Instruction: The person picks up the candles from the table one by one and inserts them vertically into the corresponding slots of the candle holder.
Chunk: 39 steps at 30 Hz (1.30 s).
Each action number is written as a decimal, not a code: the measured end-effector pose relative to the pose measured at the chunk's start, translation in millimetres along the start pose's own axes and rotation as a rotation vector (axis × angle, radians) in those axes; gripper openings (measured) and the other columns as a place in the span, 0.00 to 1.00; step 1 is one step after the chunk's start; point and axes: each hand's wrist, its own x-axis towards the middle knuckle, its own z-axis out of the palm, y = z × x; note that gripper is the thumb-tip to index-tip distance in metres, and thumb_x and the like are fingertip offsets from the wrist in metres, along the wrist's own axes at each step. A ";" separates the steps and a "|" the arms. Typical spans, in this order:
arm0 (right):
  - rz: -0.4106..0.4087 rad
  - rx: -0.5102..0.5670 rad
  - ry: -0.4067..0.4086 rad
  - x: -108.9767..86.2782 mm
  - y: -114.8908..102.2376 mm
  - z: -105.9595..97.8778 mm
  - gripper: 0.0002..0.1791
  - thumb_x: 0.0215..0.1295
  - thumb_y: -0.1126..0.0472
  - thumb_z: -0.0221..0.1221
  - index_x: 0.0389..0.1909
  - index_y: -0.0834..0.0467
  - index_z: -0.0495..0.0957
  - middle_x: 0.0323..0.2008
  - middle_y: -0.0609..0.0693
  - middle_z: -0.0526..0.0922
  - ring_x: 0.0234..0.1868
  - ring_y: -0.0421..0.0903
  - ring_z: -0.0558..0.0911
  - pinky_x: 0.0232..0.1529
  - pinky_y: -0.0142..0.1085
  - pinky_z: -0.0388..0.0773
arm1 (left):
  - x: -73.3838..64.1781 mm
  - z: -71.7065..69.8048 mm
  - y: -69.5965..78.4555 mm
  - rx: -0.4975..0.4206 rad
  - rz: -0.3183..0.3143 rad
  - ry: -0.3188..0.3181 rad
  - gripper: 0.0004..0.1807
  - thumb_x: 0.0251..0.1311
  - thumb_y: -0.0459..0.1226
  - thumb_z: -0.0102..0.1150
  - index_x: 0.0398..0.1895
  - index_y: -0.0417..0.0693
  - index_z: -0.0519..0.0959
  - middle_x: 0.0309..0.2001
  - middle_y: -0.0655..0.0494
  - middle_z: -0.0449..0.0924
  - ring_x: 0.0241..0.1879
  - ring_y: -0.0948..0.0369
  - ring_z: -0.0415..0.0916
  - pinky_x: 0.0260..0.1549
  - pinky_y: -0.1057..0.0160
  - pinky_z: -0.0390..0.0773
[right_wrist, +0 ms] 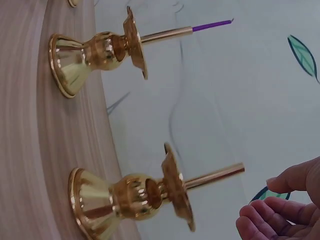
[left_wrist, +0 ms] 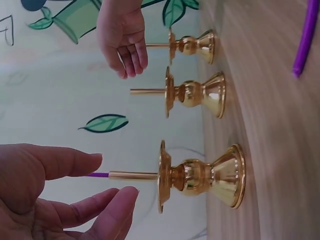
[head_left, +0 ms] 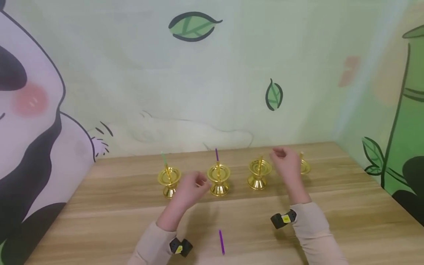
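Observation:
Several gold candle holders stand in a row on the wooden table. My left hand [head_left: 190,189] hovers between the leftmost holder [head_left: 169,193] and the second holder [head_left: 219,189], thumb and fingers apart around nothing. A thin purple candle [right_wrist: 212,25] is upright in the second holder's tube, and a thin green candle [head_left: 164,158] leans slightly in the leftmost one. Fingers loosely curved and holding nothing, my right hand [head_left: 287,162] is just right of the third holder [right_wrist: 137,197], whose tube shows no candle. It partly hides the rightmost holder [head_left: 305,168].
Another purple candle [head_left: 221,242] lies on the table [head_left: 245,217] near its front, between my forearms. Behind the table's back edge rises a wall [head_left: 232,73] printed with leaves and a panda. Each wrist carries a small black camera.

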 end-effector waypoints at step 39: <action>0.269 0.306 -0.302 -2.3 42.0 3.8 0.24 0.67 0.70 0.52 0.60 0.79 0.62 0.54 0.76 0.72 0.28 0.35 0.82 0.43 0.33 0.84 | -60.0 60.9 -3.5 0.287 0.026 -0.383 0.18 0.49 0.37 0.66 0.07 0.44 0.74 0.05 0.69 0.56 0.09 0.69 0.53 0.09 0.74 0.55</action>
